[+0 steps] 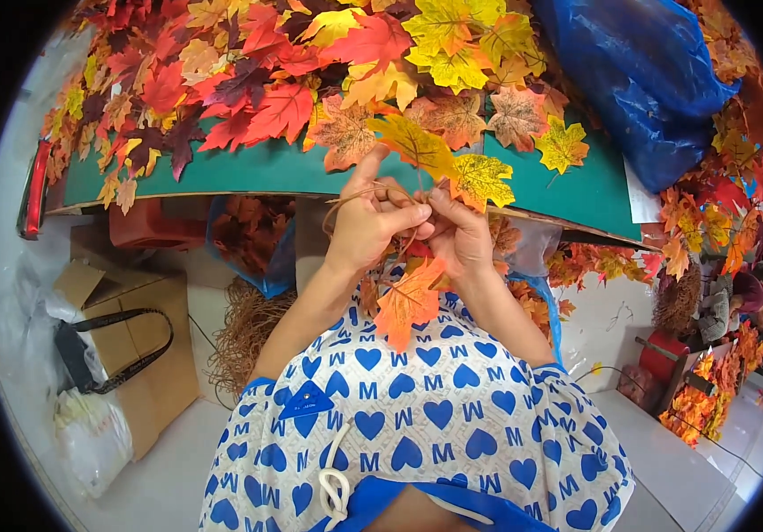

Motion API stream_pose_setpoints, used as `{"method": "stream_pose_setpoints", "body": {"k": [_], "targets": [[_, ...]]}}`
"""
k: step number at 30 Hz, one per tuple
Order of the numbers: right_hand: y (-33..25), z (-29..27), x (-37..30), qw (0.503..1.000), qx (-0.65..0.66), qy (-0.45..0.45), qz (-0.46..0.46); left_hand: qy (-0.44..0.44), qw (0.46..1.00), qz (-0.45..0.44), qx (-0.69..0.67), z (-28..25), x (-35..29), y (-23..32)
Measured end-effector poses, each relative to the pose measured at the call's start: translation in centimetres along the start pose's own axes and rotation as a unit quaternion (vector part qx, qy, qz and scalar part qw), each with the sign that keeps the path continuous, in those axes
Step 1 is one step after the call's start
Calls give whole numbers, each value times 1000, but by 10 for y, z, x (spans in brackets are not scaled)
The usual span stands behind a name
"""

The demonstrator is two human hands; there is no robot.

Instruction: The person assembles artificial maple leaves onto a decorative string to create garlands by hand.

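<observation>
My left hand (365, 226) and my right hand (463, 232) meet at the near edge of the green table (310, 181). Thin brown stem (335, 202) loops around my left fingers, which are closed on it. My right thumb and fingers pinch at the base of the yellow artificial maple leaves (483, 181), close to my left thumb. Another yellow-orange leaf (419, 146) rises just above both hands. Below them hangs an orange maple leaf (410, 304), apparently on the same strand. My fingers hide the exact joint between stem and leaves.
Red, orange and yellow leaves (284, 108) heap across the table's far side. A blue plastic bag (643, 80) lies at the right. Under the table sit a red bin (156, 227) and bundled brown stems (244, 332). A cardboard box (153, 355) stands left; another person (736, 297) is far right.
</observation>
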State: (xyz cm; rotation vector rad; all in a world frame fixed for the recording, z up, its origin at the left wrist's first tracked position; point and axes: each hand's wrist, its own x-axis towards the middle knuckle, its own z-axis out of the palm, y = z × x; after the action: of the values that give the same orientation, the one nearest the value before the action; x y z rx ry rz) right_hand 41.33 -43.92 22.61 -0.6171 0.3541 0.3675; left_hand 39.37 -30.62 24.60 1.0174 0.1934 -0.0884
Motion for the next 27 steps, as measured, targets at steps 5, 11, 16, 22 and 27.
{"method": "stream_pose_setpoints", "body": {"k": [5,11,16,22,27], "targets": [[0,-18,3,995,-49,-87,16,-7,1000,-1,10,-2,0,0],[2,-14,1,997,-66,-42,7,-5,999,22,32,0,-2,-1],[6,-12,0,984,-156,-50,-67,5,995,66,79,-4,-1,-5],[6,-22,2,963,-223,-109,-108,13,993,92,78,-9,-1,-13],[7,-41,8,948,-271,-118,-116,13,978,125,166,-11,-1,-8]]}}
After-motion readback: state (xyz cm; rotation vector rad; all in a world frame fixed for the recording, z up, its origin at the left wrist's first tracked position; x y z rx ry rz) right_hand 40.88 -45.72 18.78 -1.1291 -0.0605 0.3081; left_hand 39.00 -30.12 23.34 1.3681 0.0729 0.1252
